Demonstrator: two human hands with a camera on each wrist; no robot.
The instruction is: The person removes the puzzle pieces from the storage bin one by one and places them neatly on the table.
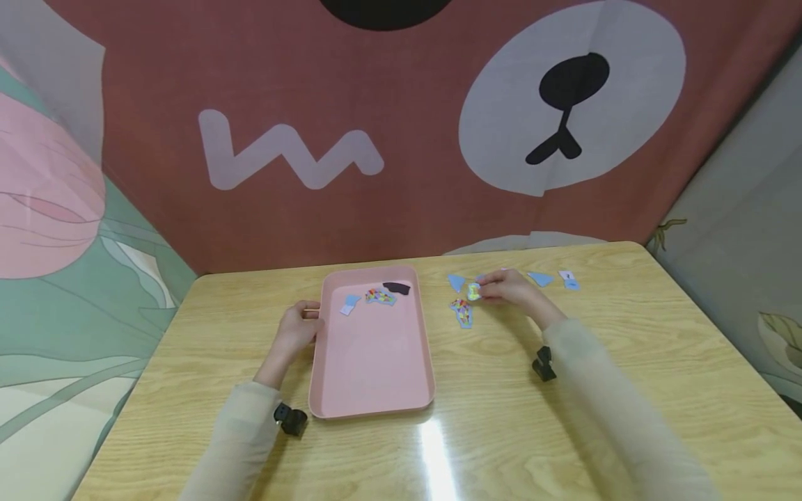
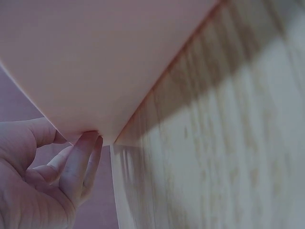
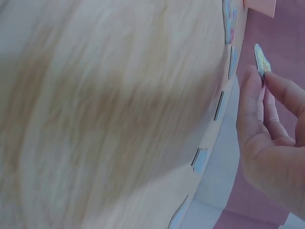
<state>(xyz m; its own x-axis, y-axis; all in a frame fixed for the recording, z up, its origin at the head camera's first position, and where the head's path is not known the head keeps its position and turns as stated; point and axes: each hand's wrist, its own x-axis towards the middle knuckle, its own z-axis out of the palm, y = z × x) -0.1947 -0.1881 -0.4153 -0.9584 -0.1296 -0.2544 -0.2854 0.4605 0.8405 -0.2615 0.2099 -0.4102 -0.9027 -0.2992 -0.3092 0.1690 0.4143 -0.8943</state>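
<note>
My left hand [image 1: 298, 328] grips the left edge of a shallow pink tray [image 1: 370, 369]; in the left wrist view, fingertips press against the tray's outer wall [image 2: 105, 62]. Between thumb and fingertips, my right hand [image 1: 509, 288] pinches a small flat puzzle piece [image 1: 474, 291] with a yellow-green pattern, raised above the table in the right wrist view. Just below it lies a multicoloured piece [image 1: 463, 313] with a blue border. A blue triangular piece [image 1: 456, 282] is to its left. Inside the tray are a black piece [image 1: 397, 288], a multicoloured piece [image 1: 380, 297] and a blue-and-white piece [image 1: 350, 305].
Right of my right hand, another blue piece [image 1: 541, 278] and a blue-and-white piece [image 1: 569, 280] lie near the back of the wooden table [image 1: 501, 431]. A brown cloth [image 1: 413, 216] with a printed animal face hangs right behind the table's back edge.
</note>
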